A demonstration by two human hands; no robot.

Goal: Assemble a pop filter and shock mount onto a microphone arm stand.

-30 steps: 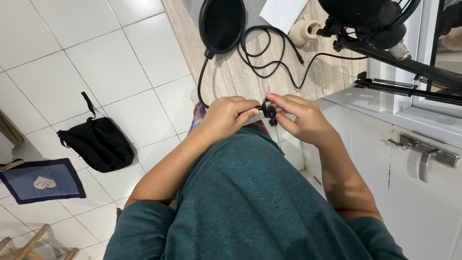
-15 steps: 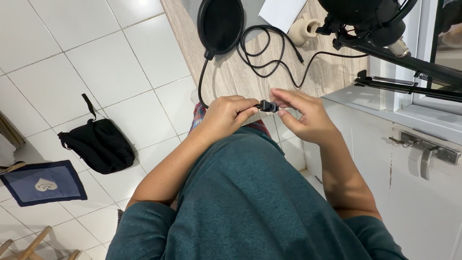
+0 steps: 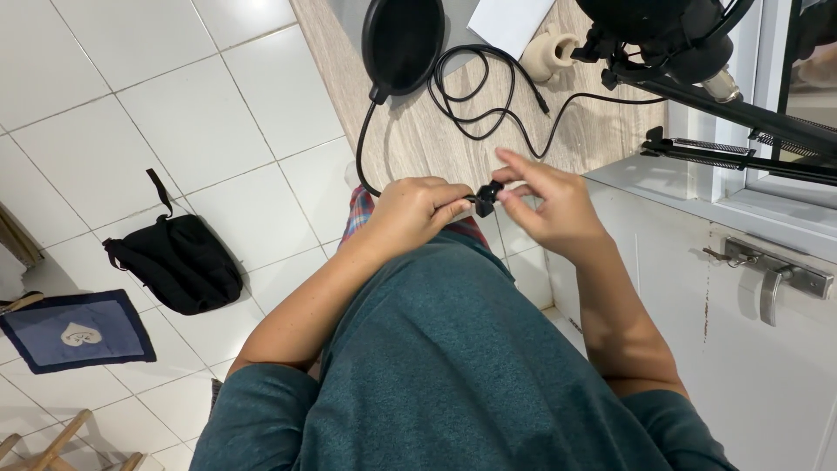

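The left hand point(image 3: 417, 209) pinches a small black plastic clamp point(image 3: 486, 199) (at the end of the round black pop filter's point(image 3: 403, 39) gooseneck) over the wooden desk point(image 3: 436, 139); the right hand's point(image 3: 558, 209) fingers touch its knob, apparently loosely. Clamp not yet fixed.

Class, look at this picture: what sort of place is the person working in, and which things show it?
Probably a home recording corner. A round black pop filter and a coiled black cable lie on a pale wooden desk, a black microphone arm reaches over, and the floor is white tile.
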